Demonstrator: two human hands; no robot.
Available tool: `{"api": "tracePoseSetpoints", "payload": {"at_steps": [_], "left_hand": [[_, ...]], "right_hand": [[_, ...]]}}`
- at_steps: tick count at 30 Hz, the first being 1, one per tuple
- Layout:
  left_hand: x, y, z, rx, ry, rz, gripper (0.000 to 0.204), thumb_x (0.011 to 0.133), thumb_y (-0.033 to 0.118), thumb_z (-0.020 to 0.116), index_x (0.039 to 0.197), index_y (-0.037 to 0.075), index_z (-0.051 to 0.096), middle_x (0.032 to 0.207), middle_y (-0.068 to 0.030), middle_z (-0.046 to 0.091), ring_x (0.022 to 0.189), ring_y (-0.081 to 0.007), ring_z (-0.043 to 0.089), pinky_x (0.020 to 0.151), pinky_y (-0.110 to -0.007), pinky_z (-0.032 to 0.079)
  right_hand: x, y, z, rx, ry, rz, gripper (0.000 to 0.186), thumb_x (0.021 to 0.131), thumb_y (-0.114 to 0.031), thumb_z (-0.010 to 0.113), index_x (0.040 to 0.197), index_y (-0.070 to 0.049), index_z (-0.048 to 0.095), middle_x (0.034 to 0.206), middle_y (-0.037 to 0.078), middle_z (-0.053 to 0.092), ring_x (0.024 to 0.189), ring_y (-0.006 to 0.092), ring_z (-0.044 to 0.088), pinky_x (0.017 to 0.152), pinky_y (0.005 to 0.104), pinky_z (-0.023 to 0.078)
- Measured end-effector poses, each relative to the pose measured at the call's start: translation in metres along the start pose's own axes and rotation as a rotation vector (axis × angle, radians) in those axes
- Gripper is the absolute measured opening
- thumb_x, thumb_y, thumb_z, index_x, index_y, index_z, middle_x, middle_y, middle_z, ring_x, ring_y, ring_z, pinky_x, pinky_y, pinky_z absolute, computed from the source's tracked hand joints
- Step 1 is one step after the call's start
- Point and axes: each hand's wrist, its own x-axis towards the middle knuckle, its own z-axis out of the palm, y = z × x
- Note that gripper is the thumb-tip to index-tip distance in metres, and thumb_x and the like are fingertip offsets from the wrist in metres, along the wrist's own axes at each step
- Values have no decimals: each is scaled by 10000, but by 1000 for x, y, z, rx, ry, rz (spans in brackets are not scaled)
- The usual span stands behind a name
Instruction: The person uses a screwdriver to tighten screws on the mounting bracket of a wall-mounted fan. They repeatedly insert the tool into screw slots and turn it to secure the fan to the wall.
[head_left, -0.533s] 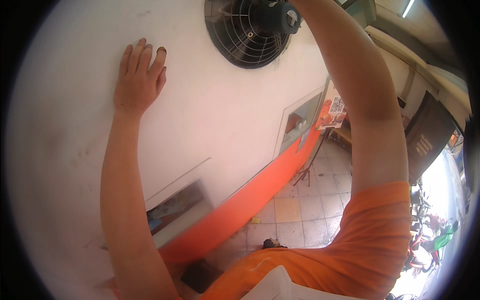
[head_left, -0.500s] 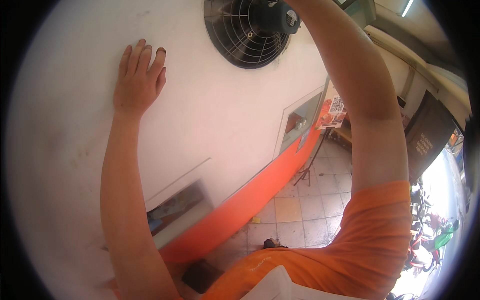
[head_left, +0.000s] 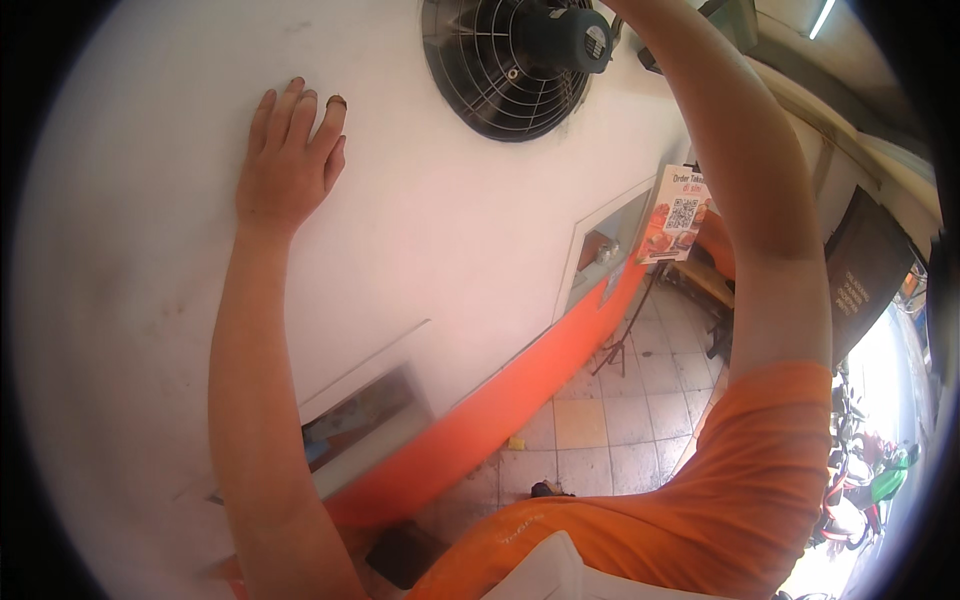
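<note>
My left hand (head_left: 292, 165) lies against the white wall (head_left: 370, 230) with its fingers stretched and a little apart. It holds nothing, and a ring shows on one finger. To its right, a round black fan (head_left: 510, 75) with a wire guard and a dark motor housing (head_left: 575, 42) is set in the wall. My right arm (head_left: 755, 160), in an orange sleeve, reaches up past the fan's right side. The right hand lies beyond the upper edge, so what it touches is hidden.
Below are a wall opening (head_left: 365, 410), an orange band (head_left: 500, 405) and a tiled floor (head_left: 580, 430). A printed sign (head_left: 675, 215) on a thin stand is at the right, near a second opening (head_left: 600, 250). Further right hangs a dark banner (head_left: 865, 280), with parked motorbikes (head_left: 850, 500) outside.
The view has shifted slightly, so the fan, sign and wall sit a bit further right. My left hand stays on the wall. The right arm appears slightly further right, and more of the sign shows.
</note>
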Motion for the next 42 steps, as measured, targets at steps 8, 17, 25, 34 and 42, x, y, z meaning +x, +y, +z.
{"api": "tracePoseSetpoints", "payload": {"at_steps": [8,17,25,34,42], "left_hand": [[0,1,3,-10,-7,-2,429,977,221,683,1374,91,586,1346,-137,587,1402,-344,520,1200,-562,424],[-1,-1,1,-1,-4,-7,440,971,217,689,1377,86,581,1341,-143,586,1409,-344,510,1199,-557,423],[0,0,1,-19,-5,1,435,966,213,693,1367,83,586,1337,-147,588,1397,-350,521,1200,-557,421],[-1,0,4,-10,-44,-9,435,969,217,687,1367,71,592,1359,-149,584,1417,-353,499,1208,-560,412],[-2,-1,11,85,-36,2,399,997,279,655,1367,140,598,1324,-91,617,1388,-291,537,1211,-511,412]], "right_hand": [[12,3,19,12,127,-186,329,957,-215,601,1056,22,806,1071,260,781,996,414,769,899,494,607],[20,16,26,75,50,-132,379,964,-294,625,988,39,805,1012,274,775,958,402,768,882,486,610],[-2,12,43,143,84,-224,372,956,-293,613,943,24,808,957,273,768,932,421,761,880,506,602],[-3,12,64,369,189,-63,364,968,-266,607,924,50,781,963,284,759,926,444,753,855,525,597],[-43,-20,102,450,180,-68,362,1005,-258,585,898,29,779,913,293,760,906,425,770,819,496,624]]}}
